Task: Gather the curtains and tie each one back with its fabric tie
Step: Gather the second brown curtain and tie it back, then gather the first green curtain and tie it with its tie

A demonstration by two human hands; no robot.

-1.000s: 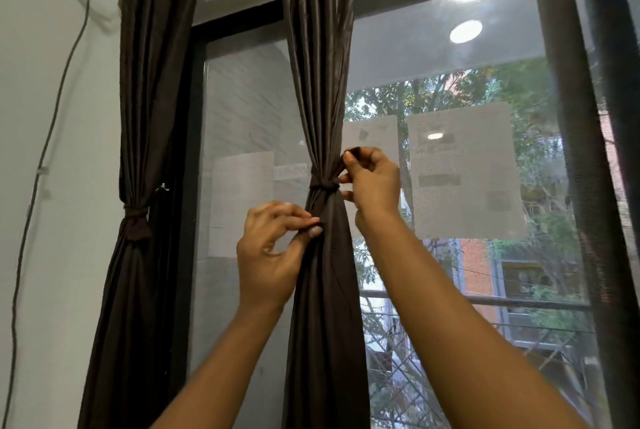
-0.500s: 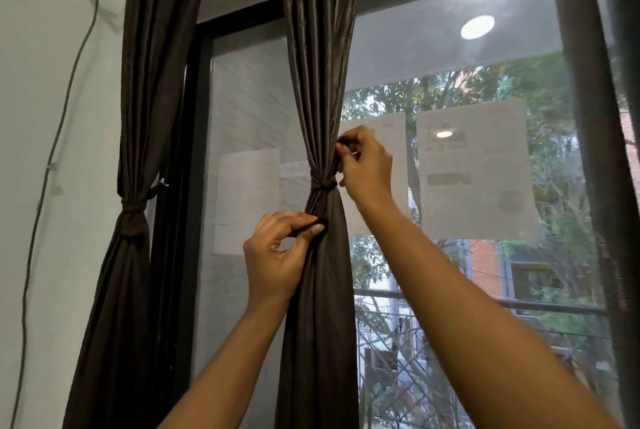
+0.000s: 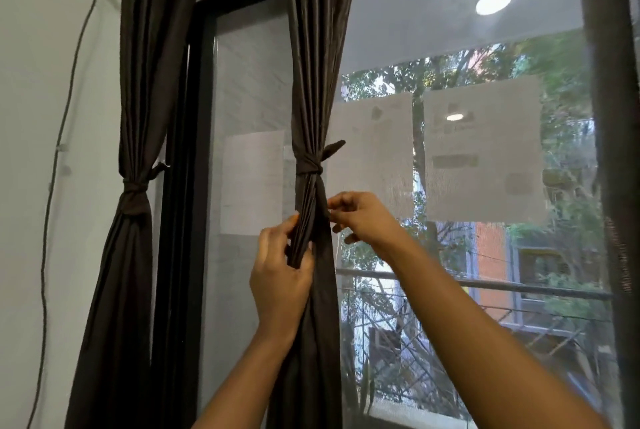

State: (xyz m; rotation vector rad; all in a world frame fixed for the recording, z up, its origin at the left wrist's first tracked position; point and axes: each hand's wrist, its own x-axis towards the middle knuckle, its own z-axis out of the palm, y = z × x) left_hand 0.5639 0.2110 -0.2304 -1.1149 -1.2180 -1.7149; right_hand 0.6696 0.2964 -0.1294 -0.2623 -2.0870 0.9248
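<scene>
**Window bay: both curtains tied, my hands on the middle one**

White wall (image 3: 31,117) far left, with a cable (image 3: 65,117) running down it. Left curtain (image 3: 145,65) hangs gathered against the black window frame (image 3: 194,151), left tie (image 3: 133,186) knotted at its waist; its hem is cut off. Open glass between the two curtains. Middle curtain (image 3: 317,65) is dark brown and pleated, cinched by the middle tie (image 3: 310,167), one tail sticking up and right. My left hand (image 3: 277,276) grips a bunch of folds just below the knot. My right hand (image 3: 363,221) pinches fabric at the right edge; can't tell which layer. Paper sheets (image 3: 485,151) on the glass, text unreadable. Right post (image 3: 613,151) closes that side.
</scene>
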